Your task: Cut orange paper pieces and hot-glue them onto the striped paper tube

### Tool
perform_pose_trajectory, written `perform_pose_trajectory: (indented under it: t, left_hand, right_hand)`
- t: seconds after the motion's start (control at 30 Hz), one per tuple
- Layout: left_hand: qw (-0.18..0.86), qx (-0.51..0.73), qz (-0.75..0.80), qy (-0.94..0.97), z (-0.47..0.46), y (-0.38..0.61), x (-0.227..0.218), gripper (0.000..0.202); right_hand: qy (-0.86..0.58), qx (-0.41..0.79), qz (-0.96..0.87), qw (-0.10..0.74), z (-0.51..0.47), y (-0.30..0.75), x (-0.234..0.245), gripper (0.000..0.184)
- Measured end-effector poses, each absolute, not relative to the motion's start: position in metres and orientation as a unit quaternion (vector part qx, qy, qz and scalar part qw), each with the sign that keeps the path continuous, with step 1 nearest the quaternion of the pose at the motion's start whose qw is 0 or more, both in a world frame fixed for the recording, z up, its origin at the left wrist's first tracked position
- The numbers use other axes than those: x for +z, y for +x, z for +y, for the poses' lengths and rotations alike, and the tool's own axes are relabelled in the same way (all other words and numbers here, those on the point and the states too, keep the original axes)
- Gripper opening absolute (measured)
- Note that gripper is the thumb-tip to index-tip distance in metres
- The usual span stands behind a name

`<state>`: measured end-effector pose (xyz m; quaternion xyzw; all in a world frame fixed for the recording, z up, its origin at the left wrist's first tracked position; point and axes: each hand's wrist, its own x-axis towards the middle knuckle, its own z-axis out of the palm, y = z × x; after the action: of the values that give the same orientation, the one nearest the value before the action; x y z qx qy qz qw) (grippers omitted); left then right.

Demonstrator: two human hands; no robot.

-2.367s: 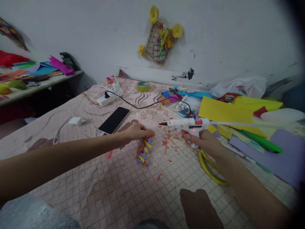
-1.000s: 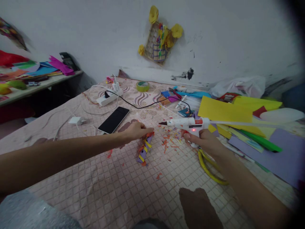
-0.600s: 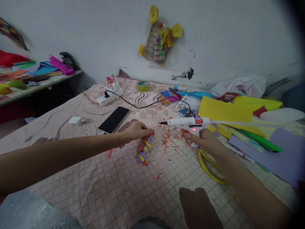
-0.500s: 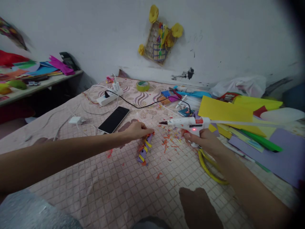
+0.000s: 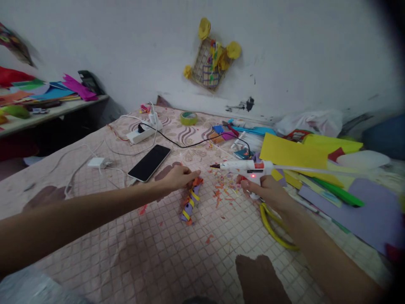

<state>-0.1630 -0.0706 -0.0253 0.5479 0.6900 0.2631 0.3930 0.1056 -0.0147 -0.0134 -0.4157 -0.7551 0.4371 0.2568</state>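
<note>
My left hand [image 5: 179, 177] is closed at the upper end of a small purple craft strip [image 5: 190, 204] lying on the table. Yellow diagonal bands wrap the strip, with orange bits at both ends; the undersides of my fingers are hidden. My right hand [image 5: 264, 190] grips a white hot glue gun [image 5: 237, 165] by its handle. Its dark nozzle points left, a little above and to the right of the strip, apart from it. A red light glows on its body, and a long clear glue stick [image 5: 303, 169] sticks out of the back.
A phone [image 5: 150, 162], a power strip [image 5: 142, 134] with cables and a tape roll [image 5: 188, 118] lie beyond my left hand. Orange scraps [image 5: 218, 196] lie under the nozzle. Yellow-handled scissors [image 5: 268, 228] and coloured sheets [image 5: 294, 152] are at the right.
The view has shifted slightly, so the scene sits a bit lower. More of the orange upper end of the strip shows beside my left fingers. My right hand still holds the glue gun level.
</note>
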Motion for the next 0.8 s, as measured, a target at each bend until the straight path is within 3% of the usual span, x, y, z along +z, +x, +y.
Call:
perform_pose_trajectory:
  t: [0.2, 0.5, 0.8]
  left_hand:
    - [0.37, 0.367, 0.658, 0.543, -0.08, -0.168, -0.041, 0.042]
    - [0.334, 0.425, 0.641, 0.545, -0.097, -0.174, -0.047, 0.032]
    - [0.293, 0.413, 0.632, 0.586, -0.104, -0.173, -0.051, 0.03]
  right_hand:
    - [-0.46, 0.346, -0.767, 0.285, 0.008, 0.079, 0.008, 0.04]
    - [-0.459, 0.207, -0.814, 0.29, 0.125, -0.01, 0.048, 0.025]
    - [-0.401, 0.172, -0.857, 0.276, 0.163, -0.107, -0.018, 0.025]
